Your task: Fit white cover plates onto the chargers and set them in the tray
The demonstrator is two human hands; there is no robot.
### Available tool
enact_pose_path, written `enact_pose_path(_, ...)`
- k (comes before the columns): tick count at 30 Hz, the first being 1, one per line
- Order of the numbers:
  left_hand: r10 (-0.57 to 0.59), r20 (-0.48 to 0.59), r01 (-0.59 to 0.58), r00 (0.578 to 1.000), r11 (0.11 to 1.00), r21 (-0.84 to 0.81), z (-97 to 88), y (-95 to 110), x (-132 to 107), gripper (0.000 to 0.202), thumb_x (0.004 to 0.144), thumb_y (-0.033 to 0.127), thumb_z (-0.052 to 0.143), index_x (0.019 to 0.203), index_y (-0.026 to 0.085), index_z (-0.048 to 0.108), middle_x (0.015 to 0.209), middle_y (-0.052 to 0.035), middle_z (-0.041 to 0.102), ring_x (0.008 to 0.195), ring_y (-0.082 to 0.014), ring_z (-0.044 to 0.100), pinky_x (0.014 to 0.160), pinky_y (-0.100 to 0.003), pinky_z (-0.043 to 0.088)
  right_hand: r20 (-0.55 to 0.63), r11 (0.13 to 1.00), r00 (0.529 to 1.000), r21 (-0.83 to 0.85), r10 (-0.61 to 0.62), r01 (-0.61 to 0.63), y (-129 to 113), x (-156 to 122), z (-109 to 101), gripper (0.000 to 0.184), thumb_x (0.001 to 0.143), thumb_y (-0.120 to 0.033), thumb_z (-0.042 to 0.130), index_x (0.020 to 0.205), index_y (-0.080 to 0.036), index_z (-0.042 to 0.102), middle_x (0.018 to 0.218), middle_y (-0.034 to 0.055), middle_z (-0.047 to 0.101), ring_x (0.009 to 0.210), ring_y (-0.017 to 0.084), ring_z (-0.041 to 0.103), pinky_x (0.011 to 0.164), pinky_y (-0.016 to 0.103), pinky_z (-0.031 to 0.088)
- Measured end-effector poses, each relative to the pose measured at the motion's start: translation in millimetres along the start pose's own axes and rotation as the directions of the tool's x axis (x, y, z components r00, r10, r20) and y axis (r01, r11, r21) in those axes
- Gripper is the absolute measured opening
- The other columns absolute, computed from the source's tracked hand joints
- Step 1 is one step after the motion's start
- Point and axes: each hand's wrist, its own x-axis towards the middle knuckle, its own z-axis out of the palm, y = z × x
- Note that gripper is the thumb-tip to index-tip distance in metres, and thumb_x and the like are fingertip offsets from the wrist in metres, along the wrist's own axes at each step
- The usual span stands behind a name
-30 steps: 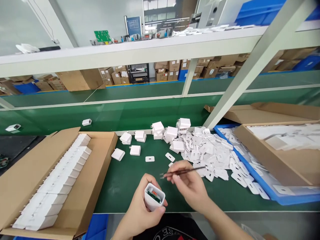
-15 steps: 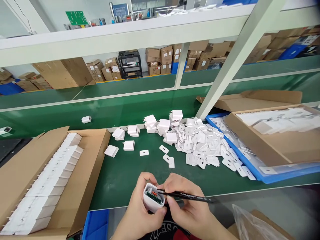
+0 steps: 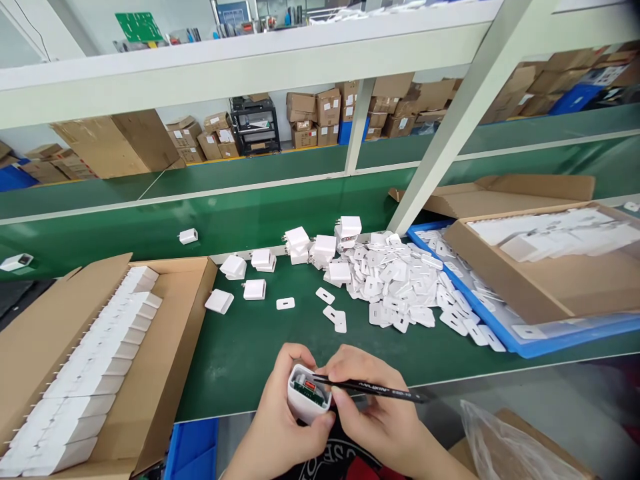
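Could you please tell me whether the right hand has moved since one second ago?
Yes, back: judged against the green bench, the right hand has drawn from beside the loose white plates to the bench's near edge.

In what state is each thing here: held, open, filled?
White housing: uncapped, in left hand, green board exposed
Black tweezers: in right hand, tips at housing's opening
Left carton: open, partly filled
Right carton: open, partly filled
White plates: mostly heaped
Blue tray: holding more plates
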Motion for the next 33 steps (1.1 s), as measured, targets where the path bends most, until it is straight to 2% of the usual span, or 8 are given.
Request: enact_pose_path(33,0.028,-0.011,-0.028,1.000,1.000,-0.007,-4.2,-5.0,-0.1,0.050,0.074,0.006,0.071,0.112,0.026,0.045,0.090,0.0044,0.052,0.071,-0.0094,0.049,0.062,-0.020,0.038,0.011,0.996,0.998,0.051,0.067,-0.067,3.5,1.3,1.0,0.033,0.091,-0.005,0.060,0.113,-0.028,0.062,0.093,0.0039,0.073,0.080,0.018,0.068,0.070,0.031,0.057)
